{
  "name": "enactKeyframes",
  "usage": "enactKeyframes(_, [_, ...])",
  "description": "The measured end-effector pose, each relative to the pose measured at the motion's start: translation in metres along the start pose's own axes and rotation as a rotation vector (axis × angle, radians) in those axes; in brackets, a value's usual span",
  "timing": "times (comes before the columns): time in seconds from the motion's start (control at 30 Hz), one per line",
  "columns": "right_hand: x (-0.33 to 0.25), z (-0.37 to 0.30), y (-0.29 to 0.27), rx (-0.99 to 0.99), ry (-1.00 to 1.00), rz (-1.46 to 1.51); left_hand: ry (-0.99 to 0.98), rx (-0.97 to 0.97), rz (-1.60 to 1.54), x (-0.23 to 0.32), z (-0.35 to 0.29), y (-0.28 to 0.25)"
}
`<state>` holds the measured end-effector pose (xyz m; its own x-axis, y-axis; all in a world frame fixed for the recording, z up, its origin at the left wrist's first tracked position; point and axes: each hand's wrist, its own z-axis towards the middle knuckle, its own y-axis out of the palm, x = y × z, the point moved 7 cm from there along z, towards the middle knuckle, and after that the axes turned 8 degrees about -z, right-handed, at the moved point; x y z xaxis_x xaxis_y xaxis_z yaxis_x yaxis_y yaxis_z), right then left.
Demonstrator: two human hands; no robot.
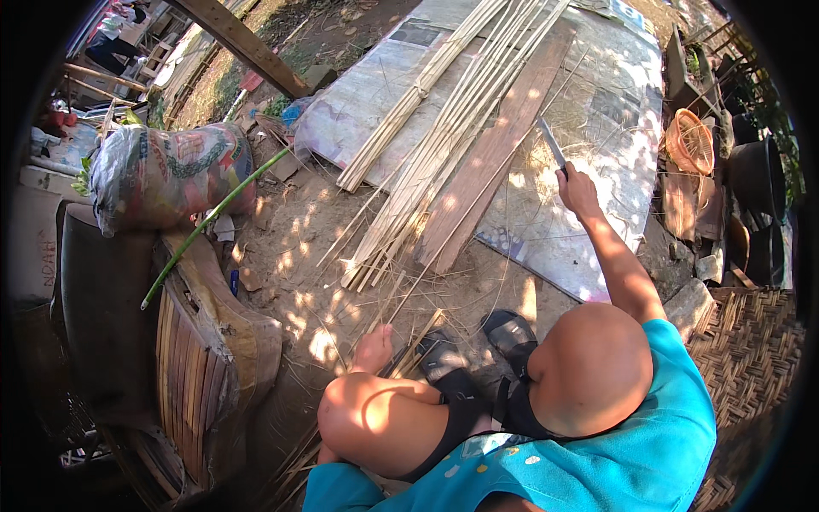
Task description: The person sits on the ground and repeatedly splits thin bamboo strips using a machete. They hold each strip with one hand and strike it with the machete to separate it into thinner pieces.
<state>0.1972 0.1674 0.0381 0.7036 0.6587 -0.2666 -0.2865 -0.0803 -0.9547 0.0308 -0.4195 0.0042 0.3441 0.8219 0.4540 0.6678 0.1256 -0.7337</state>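
My right hand is closed round the dark handle of a knife, its blade pointing up and away over the pale sheet. Closed low beside my left knee, my left hand grips a thin bamboo strip. This strip slants up to the right, across a brown wooden plank, and passes close to the knife blade; whether they touch I cannot tell. Left of the plank lies a loose spread of long pale bamboo strips. Farther left is a tied bundle of strips.
A pale sheet covers the ground ahead. At left, a stuffed sack sits near a green stalk and a worn wooden block. An orange basket and dark pots stand at right, above a woven mat.
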Motion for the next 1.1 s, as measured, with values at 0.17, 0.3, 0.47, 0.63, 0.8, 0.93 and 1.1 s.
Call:
enactKeyframes(0.17, [-0.199,-0.186,0.029,-0.499,-0.546,0.146,0.061,0.015,-0.215,0.029,0.037,-0.001])
enactKeyframes(0.3, [-0.13,-0.128,0.042,-0.242,-0.367,0.19,-0.149,0.049,-0.16,-0.03,-0.023,-0.013])
enactKeyframes(0.47, [-0.074,-0.051,0.02,-0.061,-0.261,0.1,-0.151,0.146,-0.11,-0.076,-0.056,0.001])
enactKeyframes(0.63, [-0.214,-0.204,0.036,-0.523,-0.701,0.206,0.156,0.105,-0.14,0.053,0.042,-0.001])
enactKeyframes(0.8, [-0.047,-0.043,0.036,-0.147,-0.173,0.097,0.009,-0.023,0.191,0.012,0.015,0.007])
enactKeyframes(0.93, [-0.006,-0.004,0.008,0.019,-0.025,-0.016,0.02,-0.008,0.028,-0.012,0.0,0.005])
enactKeyframes(1.1, [-0.14,-0.117,0.037,-0.17,-0.412,0.214,-0.029,-0.059,-0.431,-0.009,0.022,0.001])
